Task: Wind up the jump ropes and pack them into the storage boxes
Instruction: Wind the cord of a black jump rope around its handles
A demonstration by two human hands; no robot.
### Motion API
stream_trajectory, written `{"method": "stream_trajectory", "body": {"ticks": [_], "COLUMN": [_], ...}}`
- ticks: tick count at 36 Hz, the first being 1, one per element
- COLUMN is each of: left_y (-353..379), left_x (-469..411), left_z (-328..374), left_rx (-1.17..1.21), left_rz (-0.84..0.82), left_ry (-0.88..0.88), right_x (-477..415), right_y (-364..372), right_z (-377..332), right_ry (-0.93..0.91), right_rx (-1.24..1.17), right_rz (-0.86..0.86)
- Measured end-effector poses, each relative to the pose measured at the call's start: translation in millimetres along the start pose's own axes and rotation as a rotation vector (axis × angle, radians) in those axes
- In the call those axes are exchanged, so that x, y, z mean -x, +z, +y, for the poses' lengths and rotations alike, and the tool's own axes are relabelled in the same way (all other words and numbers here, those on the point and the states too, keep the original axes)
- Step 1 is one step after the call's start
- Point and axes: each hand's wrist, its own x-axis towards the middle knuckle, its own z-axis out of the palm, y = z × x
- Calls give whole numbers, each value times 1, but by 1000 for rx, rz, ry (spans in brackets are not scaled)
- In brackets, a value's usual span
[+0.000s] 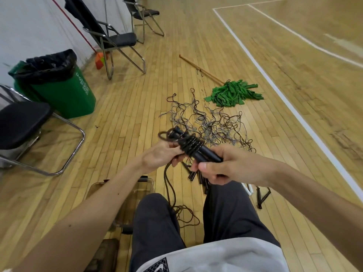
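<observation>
Holding a black jump rope out above our knees, we grip the near ends of its paired handles in our right hand, with fingers and thumb curled round them. Our left hand closes its fingers on the cord where it is wound in tight turns round the middle of the handles. A small loop sticks out past the far ends.

From under the left hand a loose tail of cord hangs down between our legs. It ends in slack loops on the wooden floor.

A clear storage box sits on the floor just beside our left leg, partly hidden by the left forearm. We cannot tell what it holds.

Below our hands several spare black handles lie on the boards. Beyond them spreads a tangle of ropes in thin grey and dark cords.

Past the tangle lies a green mop on a wooden stick. To our left a green bin with a black liner stands near a black folding chair.
</observation>
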Motion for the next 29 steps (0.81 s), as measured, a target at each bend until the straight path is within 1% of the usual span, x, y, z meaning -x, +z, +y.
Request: {"method": "stream_trajectory", "body": {"ticks": [3,6,11,15,19,22,25,29], "left_y": [7,14,22,28,33,35,37,38], "left_x": [-3,-3,-2,-1,0,1,0,3], "left_z": [-4,-7,-9,-8,-8,-6,-4,-4], "left_rx": [70,83,124,166,141,127,47,-231], "left_rz": [54,44,34,24,24,18,44,68], "left_ry": [9,38,11,13,13,-22,-52,-1], "right_x": [-4,-8,-9,-11,-16,-20,-24,-31], "right_y": [-7,-11,-18,-23,-29,-36,-40,-48], "right_z": [4,11,17,24,34,43,53,66], "right_ry": [-7,9,59,84,118,145,179,228], "right_rx": [-21,-20,-70,-13,13,91,188,243], "right_rz": [106,177,251,323,421,477,488,556]}}
